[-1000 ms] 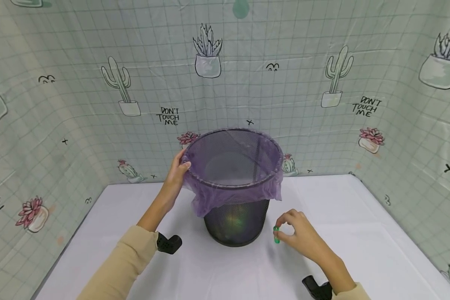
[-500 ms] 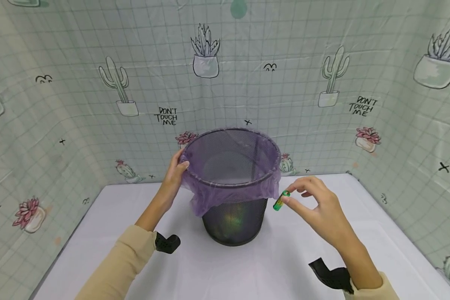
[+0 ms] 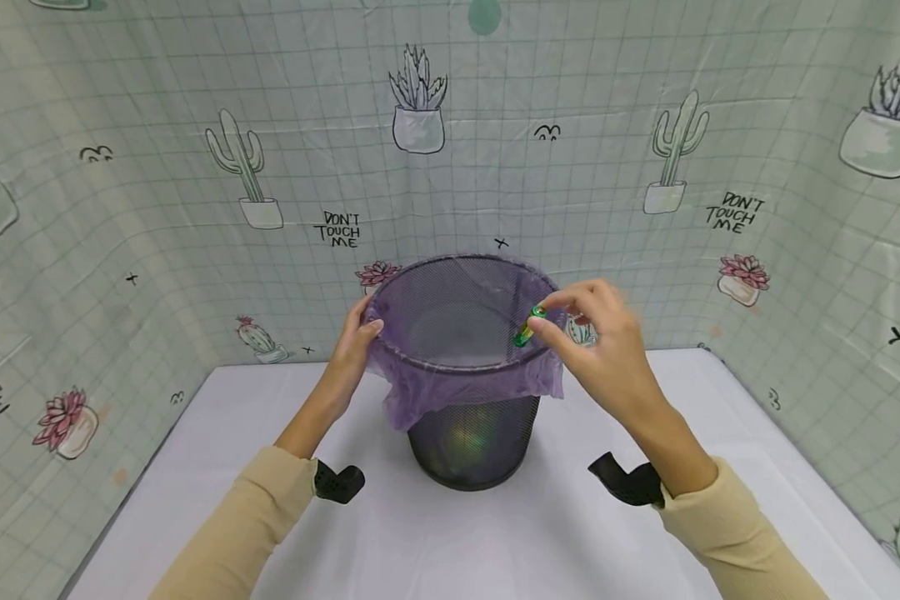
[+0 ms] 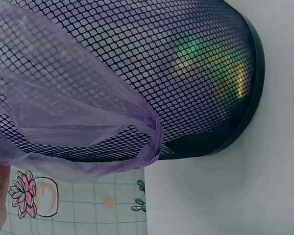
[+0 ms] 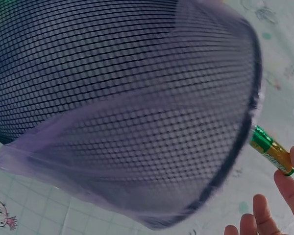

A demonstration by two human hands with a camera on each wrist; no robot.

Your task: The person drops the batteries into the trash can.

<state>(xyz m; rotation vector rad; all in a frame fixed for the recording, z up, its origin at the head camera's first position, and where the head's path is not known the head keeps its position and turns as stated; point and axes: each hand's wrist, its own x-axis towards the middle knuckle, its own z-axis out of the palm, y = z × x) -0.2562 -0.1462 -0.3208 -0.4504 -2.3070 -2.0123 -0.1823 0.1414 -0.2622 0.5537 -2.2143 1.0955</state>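
Note:
A black mesh wastebasket [image 3: 471, 454] stands upright on the table, lined with a purple bin bag [image 3: 450, 396] folded over its rim. My left hand [image 3: 350, 346] grips the rim and bag on the left side, thumb on top. Between thumb and index finger of my right hand [image 3: 607, 342] is a green and gold battery [image 3: 527, 327], held slanted over the right part of the basket's mouth. In the right wrist view the battery [image 5: 273, 151] sticks out past the rim, pinched at one end. Blurred green and yellow shapes [image 4: 213, 68] show through the mesh near the bottom.
The white tabletop [image 3: 435, 550] spreads around the basket. Behind and at both sides hangs a grid-patterned cloth [image 3: 307, 167] with cactus prints. A black wrist mount [image 3: 630, 482] juts from the right sleeve, another black mount [image 3: 339, 483] from the left.
My right hand has lifted the battery from low beside the basket up and left to above its rim. My left hand stays on the rim.

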